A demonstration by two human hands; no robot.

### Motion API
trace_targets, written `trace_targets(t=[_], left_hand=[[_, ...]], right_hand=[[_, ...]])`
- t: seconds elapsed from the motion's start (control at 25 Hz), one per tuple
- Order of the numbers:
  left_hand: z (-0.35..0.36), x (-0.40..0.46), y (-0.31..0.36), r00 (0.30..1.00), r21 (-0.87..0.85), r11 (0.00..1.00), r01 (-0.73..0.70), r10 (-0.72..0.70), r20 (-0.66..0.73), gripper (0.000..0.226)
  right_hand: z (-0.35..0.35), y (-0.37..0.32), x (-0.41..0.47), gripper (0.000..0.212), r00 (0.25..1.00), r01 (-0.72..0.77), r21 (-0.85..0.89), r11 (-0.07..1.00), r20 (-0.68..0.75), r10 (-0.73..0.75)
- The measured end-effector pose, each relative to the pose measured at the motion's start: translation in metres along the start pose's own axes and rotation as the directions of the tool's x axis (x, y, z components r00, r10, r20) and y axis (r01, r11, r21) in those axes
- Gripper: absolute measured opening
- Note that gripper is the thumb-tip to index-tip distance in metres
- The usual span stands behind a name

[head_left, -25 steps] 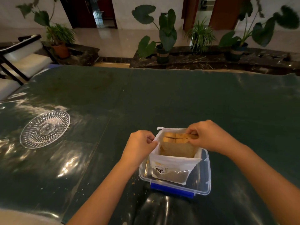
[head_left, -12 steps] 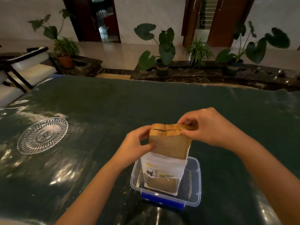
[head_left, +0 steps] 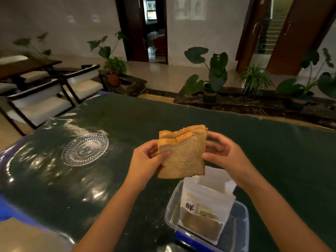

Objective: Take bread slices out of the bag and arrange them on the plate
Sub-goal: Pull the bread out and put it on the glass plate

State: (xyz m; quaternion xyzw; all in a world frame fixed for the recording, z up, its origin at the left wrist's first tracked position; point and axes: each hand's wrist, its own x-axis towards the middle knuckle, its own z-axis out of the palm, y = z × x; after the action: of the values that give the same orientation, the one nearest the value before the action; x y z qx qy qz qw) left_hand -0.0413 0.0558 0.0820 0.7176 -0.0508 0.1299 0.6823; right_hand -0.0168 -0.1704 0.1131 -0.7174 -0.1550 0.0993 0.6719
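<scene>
Both hands hold a stack of bread slices [head_left: 181, 157] upright in the air just above the open white bread bag [head_left: 205, 202]. The left hand [head_left: 147, 160] pinches its left edge; the right hand [head_left: 221, 155] cups the right edge. The bag stands in a clear plastic container [head_left: 241, 226]. The glass plate [head_left: 85, 149] lies well left of the bag.

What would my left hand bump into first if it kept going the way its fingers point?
The left hand points right, with the stack of bread slices it grips directly ahead. Past the bread comes the right hand, though depth there is hard to judge.
</scene>
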Motion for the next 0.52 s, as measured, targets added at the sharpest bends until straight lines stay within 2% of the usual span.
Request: trace_targets(t=[0.08, 0.28, 0.4, 0.52], left_hand=[[-0.026, -0.003, -0.002, 0.999, -0.023, 0.999, 0.027, -0.028, -0.038, 0.033], [-0.118, -0.016, -0.012, 0.987, -0.08, 0.985, 0.15, -0.153, -0.039, 0.021], [-0.193, -0.023, -0.018, 0.976, -0.11, 0.97, 0.214, -0.217, -0.013, 0.019], [-0.261, -0.027, -0.021, 0.96, -0.129, 0.951, 0.28, -0.278, 0.035, 0.028]], right_hand=[[0.033, 0.01, 0.009, 0.045, 0.999, -0.002, -0.042, 0.999, -0.037, 0.0], [0.132, 0.016, 0.03, 0.041, 0.997, 0.009, -0.097, 0.995, -0.076, -0.017], [0.204, 0.024, 0.043, 0.036, 0.995, -0.051, -0.043, 0.998, -0.092, 0.046], [0.269, 0.032, 0.057, 0.033, 0.984, -0.13, 0.046, 0.99, -0.116, 0.135]])
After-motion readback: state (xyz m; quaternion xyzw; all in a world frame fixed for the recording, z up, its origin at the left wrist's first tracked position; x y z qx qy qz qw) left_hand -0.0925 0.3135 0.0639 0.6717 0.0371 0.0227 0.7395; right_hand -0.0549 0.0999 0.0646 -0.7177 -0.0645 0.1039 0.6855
